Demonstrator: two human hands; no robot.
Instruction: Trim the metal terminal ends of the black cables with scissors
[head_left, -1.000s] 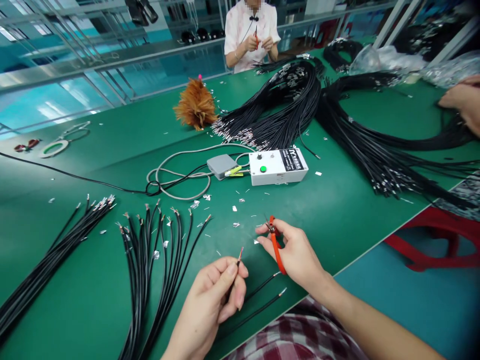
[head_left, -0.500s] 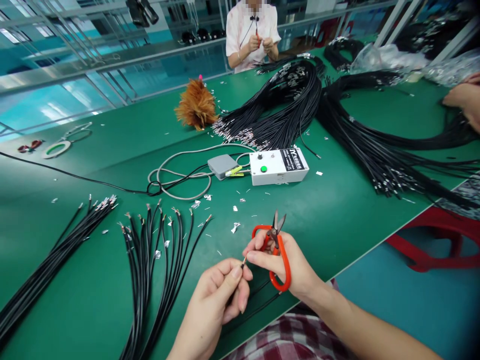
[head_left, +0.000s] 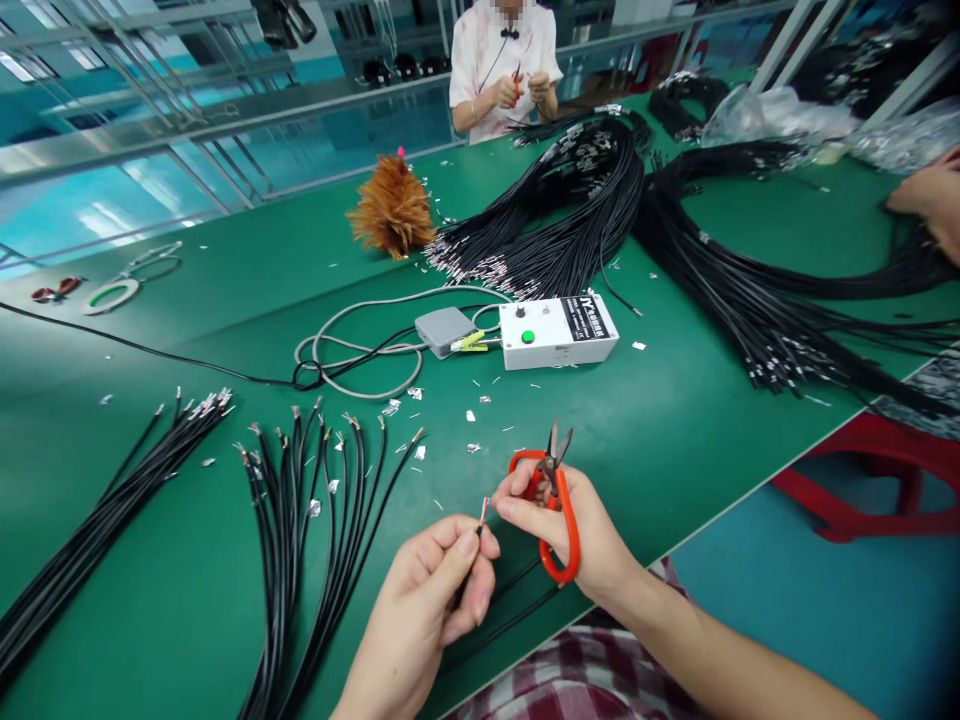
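Between thumb and fingers, my left hand (head_left: 439, 585) pinches a black cable (head_left: 480, 526) near its end, where thin coloured wires stick up. My right hand (head_left: 574, 525) has orange-handled scissors (head_left: 556, 470) hooked in its fingers, blades pointing up and slightly parted. Its thumb and forefinger tips are close beside the bare wires; whether they touch them I cannot tell. Left of my hands, a fanned bunch of black cables (head_left: 289, 540) with stripped ends lies on the green table (head_left: 630, 430). Another bundle of black cables (head_left: 112, 520) is farther left.
A white box with a green button (head_left: 559, 335) and a grey block (head_left: 444, 330) sit ahead, with looped grey cord. Behind are a brown feather duster (head_left: 394, 210) and large cable heaps (head_left: 555, 210). A co-worker (head_left: 506, 75) sits opposite; another person's hand (head_left: 930, 200) is at right.
My right fingertips have come slightly away from the cable end, and coloured wires now show there. A foil scrap has appeared on the table near the fanned cables. The co-worker's hands have moved apart.
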